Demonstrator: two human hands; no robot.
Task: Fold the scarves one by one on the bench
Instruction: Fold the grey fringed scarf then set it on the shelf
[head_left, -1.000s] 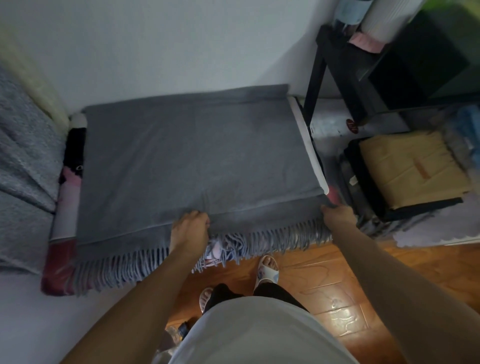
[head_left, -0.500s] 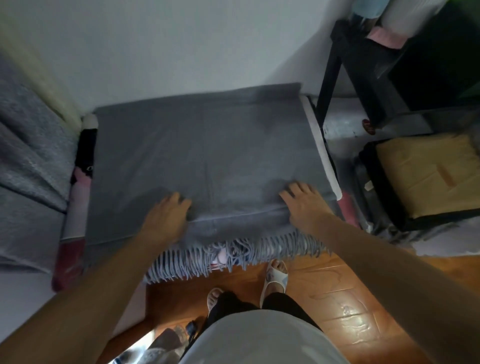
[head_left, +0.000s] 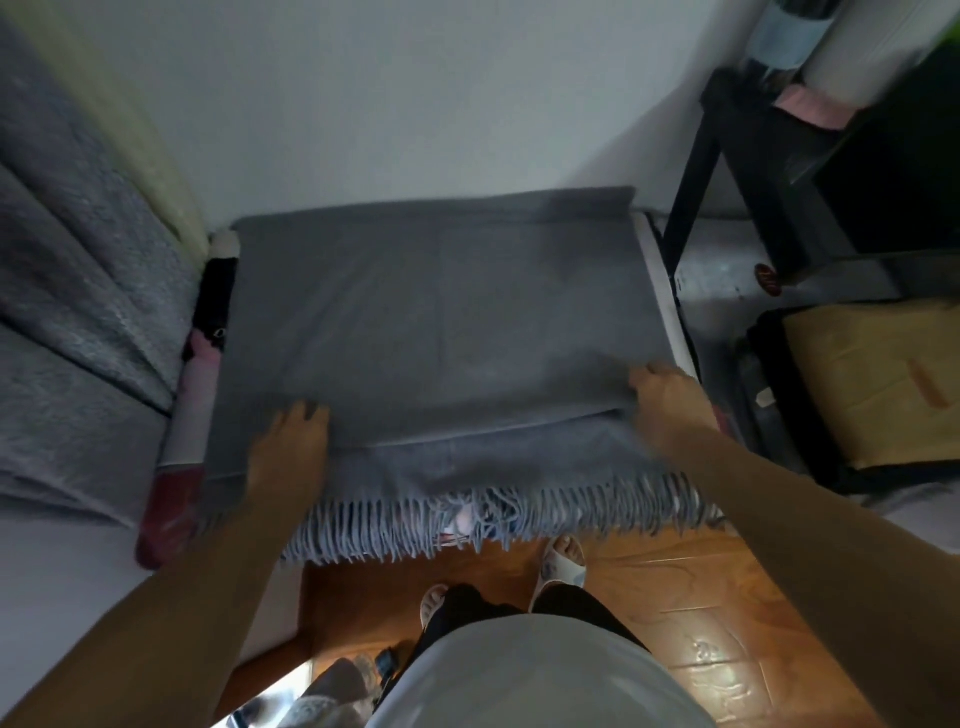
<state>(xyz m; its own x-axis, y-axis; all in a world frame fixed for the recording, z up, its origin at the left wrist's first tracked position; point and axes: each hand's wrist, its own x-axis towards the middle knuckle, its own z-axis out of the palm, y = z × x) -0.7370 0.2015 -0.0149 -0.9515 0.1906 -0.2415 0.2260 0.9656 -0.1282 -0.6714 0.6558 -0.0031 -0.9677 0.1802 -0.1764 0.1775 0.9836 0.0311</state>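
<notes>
Both hands' fingers (head_left: 304, 415) lie flat, pressing the grey scarf (head_left: 441, 322) beneath them on the bench (head_left: 657, 270)

Scarf (head_left: 441, 332): grey woven cloth, matt, soft brushed nap, twisted yarn fringe (head_left: 415, 525) hanging over the near edge of the bench. Bench (head_left: 657, 280) rim at the right edge: white, smooth (plastic or painted, can't tell). Floor (head_left: 691, 618): wood planks, orange-brown, glossy with glare. Box (head_left: 878, 379) right of the bench: matt tan cardboard. Rack (head_left: 691, 171) beyond the far right corner: black, smooth frame. Wall (head_left: 389, 93): matt white paint.
</notes>
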